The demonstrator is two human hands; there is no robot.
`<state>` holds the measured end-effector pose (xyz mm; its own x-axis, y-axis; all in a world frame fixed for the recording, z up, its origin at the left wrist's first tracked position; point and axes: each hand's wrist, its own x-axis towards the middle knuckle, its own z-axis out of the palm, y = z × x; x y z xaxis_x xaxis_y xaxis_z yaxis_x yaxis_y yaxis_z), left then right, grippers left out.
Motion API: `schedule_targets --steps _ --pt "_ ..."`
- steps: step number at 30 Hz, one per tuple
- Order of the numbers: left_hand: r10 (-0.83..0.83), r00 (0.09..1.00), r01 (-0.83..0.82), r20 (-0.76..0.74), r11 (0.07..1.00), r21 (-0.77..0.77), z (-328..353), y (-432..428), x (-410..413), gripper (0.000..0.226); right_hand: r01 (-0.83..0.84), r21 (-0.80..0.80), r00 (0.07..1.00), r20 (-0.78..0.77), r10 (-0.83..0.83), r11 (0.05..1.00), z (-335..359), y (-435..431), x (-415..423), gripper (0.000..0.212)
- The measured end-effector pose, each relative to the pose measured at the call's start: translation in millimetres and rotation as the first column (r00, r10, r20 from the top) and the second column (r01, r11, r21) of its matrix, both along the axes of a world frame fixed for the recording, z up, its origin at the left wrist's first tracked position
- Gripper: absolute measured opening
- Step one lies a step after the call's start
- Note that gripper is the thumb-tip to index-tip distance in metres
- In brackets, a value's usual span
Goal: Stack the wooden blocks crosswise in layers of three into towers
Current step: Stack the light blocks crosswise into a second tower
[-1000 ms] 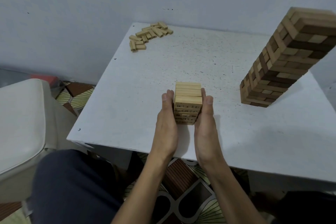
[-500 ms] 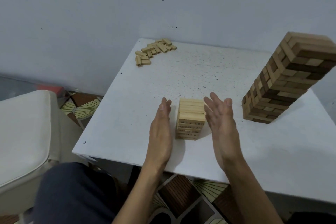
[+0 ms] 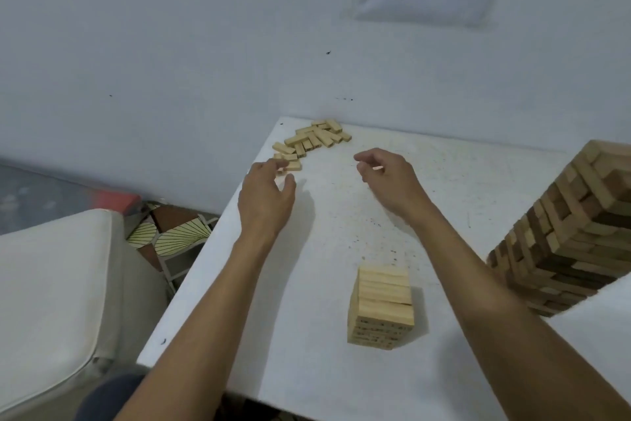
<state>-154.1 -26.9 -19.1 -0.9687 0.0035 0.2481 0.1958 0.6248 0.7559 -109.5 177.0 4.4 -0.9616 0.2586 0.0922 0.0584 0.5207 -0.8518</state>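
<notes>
Left grip (image 3: pixel 264 197) and right grip (image 3: pixel 389 181) hover loosely curled, empty, by loose blocks (image 3: pixel 312 140) at eleven o'clock; we judge our short tower (image 3: pixel 382 304) needs more.

The loose blocks (image 3: pixel 312 144) and short tower (image 3: pixel 382 304) are pale matt wood; the tall tower (image 3: pixel 573 232) mixes pale and dark wood. The table top (image 3: pixel 341 232) is matt white, speckled; the seat cushion (image 3: pixel 51 284) looks smooth

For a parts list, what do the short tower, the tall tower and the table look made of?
Short tower: pale, matte wood, seemingly unvarnished. Tall tower: wood too, mixed light and dark brown blocks. Table: white matte top with dark specks, perhaps painted board; unclear.
</notes>
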Motion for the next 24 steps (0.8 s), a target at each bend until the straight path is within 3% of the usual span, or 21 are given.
schedule_targets --steps 6,12,18,24 --pt "0.073 0.997 -0.072 -0.01 0.946 -0.317 -13 8 -56 0.034 -0.069 0.429 0.997 -0.001 0.077 0.901 -25 0 -91 0.04" --pt "0.088 0.996 -0.077 0.03 0.961 -0.267 -18 6 -80 0.033 -0.095 0.714 0.995 0.049 0.086 0.694 -37 -1 -145 0.046" --pt "0.058 0.997 -0.048 0.048 0.983 -0.178 -18 1 -86 0.025 0.062 0.818 0.996 -0.091 0.023 0.572 -47 -3 -156 0.026" --pt "0.044 0.999 -0.04 0.018 0.979 -0.198 -17 0 -82 0.023 0.089 0.837 0.993 -0.118 0.018 0.541 -44 -4 -143 0.019"
